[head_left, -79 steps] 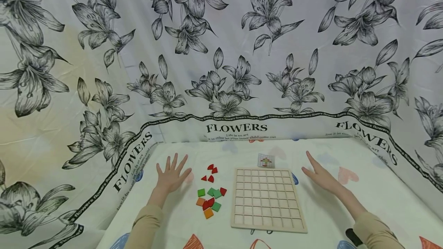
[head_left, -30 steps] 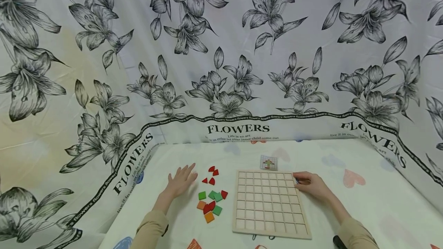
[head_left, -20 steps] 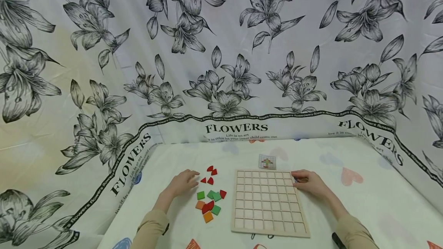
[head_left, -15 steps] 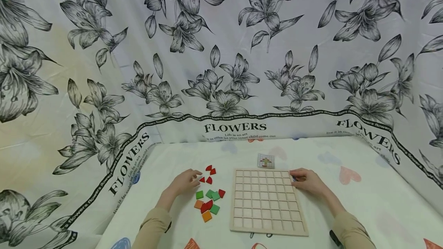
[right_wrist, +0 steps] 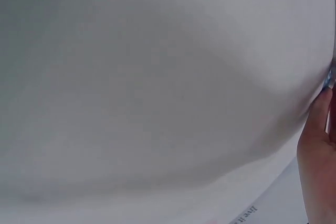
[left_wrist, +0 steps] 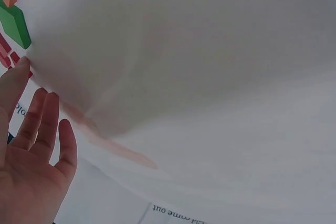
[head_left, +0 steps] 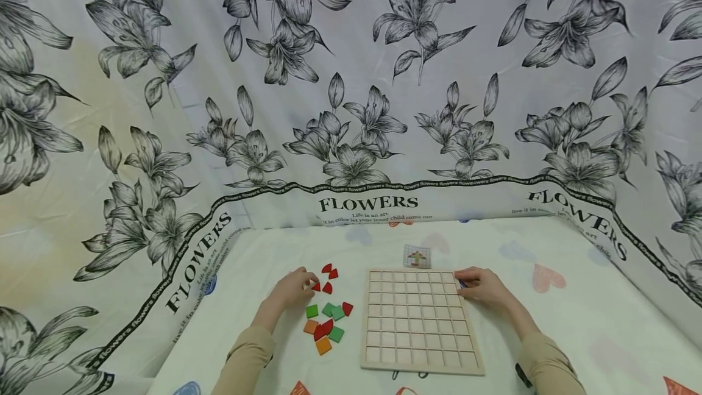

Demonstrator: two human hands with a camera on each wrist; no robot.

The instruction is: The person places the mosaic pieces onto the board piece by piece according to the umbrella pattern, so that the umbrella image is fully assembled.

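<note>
My left hand reaches in from the left, its fingertips at a small red triangular piece. In the left wrist view the thumb is close to the red pieces, and the other visible fingers are loosely spread. Whether it pinches the piece cannot be told. My right hand rests its fingertips against the far right corner of a wooden grid board, with a gap between thumb and fingers. In the right wrist view only part of the right hand appears, at the right edge.
Near the left hand lie more red pieces, green squares and orange squares, some overlapping. A small picture card lies behind the board. A white patterned cloth covers the table; a flowered curtain hangs behind.
The left hand, first spread flat, has moved right to the red triangle with its fingers drawn in. The right hand has come left from the cloth to the board's corner.
</note>
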